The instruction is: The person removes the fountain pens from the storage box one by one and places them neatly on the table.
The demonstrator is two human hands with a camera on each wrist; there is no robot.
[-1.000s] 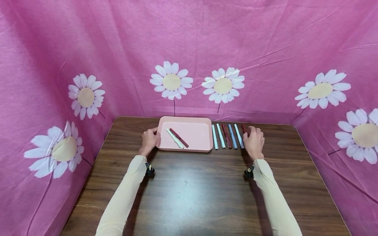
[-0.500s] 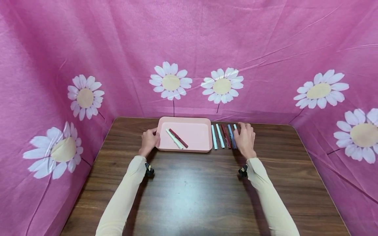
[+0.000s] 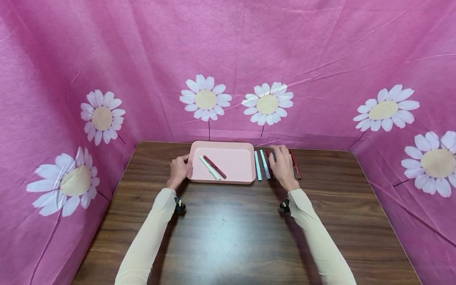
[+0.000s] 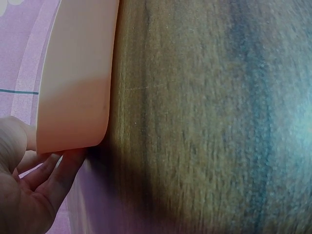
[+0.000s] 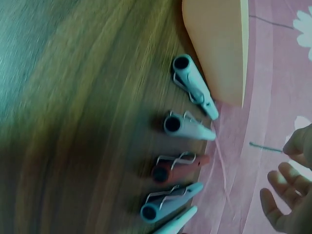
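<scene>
Left hand [image 3: 179, 170] grips the pink tray [image 3: 235, 179] at the table's [image 3: 228, 233] far edge; right hand [image 3: 283, 166] rests over the pens [image 3: 261, 164].

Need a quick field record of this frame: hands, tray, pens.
left hand: holds the left edge of the tray
right hand: fingers spread, over the row of pens; contact unclear
tray: pink, on the table, holds a white pen and a dark red pen
row of pens: on the table right of the tray, partly hidden
</scene>
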